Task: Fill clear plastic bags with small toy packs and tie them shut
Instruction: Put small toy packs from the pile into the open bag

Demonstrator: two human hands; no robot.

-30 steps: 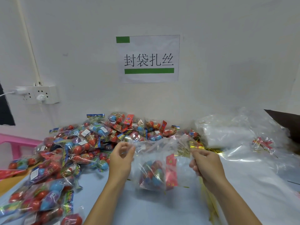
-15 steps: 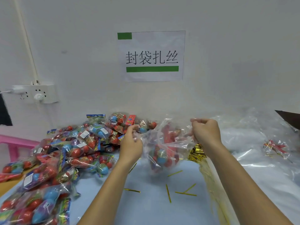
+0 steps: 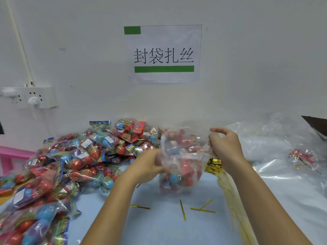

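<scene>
Clear plastic bag holding red and blue toy packs is raised just above the pale blue table, between both hands. Left hand grips the bag's left side, fingers curled into the film; right hand pinches its upper right edge. Loose gold twist ties lie beneath; heap of toy packs at left

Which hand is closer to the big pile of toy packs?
The left hand. It grips the clear bag right at the edge of the pile of toy packs. The right hand holds the bag's far side, farther from the pile.
</scene>
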